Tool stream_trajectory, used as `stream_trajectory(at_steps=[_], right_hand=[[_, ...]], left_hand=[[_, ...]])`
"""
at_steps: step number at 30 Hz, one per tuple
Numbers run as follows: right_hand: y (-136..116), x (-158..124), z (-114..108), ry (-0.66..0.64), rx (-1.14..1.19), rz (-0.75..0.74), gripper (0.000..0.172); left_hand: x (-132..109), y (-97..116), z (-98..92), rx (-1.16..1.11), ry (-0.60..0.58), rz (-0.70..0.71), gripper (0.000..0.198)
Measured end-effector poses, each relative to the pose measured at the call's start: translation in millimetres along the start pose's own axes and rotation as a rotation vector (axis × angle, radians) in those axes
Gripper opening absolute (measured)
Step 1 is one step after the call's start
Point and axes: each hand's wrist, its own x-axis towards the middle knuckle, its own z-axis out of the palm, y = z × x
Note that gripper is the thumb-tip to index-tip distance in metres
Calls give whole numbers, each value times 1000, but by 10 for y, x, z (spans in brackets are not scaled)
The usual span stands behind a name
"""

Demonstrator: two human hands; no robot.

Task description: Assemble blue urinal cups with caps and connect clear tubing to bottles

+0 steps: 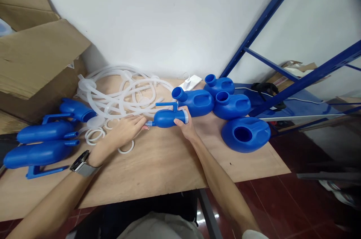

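"Blue bottle (166, 118) over the desk (158, 167): your right hand (187, 127) grips its wide end, your left hand (130, 127) pinches the clear fitting (148, 123) at its spout (153, 123)."

"Spout work, I'd judge; next needs steady alignment."

A cardboard box (39, 62) stands left of blue shelving (304, 108).

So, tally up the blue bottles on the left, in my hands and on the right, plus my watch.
Left bottles: 3
Bottle in your left hand and right hand, held bottle: 1
Right bottles: 4
Watch: 1
Total: 9
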Motion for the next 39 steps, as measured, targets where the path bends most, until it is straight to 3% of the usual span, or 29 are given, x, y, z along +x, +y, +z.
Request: stream_trajectory(at_steps=[9,13,16,22,26,29,31,33,36,39], right_hand=[[-20,-36,16,-26,-48,-85,41],[-57,-47,-12,-84,-120,-148,48],[-36,-45,-45,-80,-133,-179,50],[102,29,-71,-77,-128,-153,48],[207,105,-53,-38,-77,-108,47],[281,135,-65,51,-14,-132,50],[327,141,-95,123,30,-152,50],[363,137,-126,177,64,-153,51],[383,114,-125,205,100,-136,52],[346,81,-55,188,158,-115,54]], left_hand=[[-16,58,70,-31,-93,-58,32],[-22,112,117,-130,-141,-104,30],[-23,128,155,-168,-111,-148,33],[13,75,206,-125,-84,-57,41],[32,64,261,-49,87,-58,32],[-5,90,254,-61,323,-221,26],[-26,125,216,-166,414,-379,25],[-14,173,171,-370,358,-547,31],[68,254,125,-757,169,-761,43],[152,302,115,-1032,141,-845,55]])
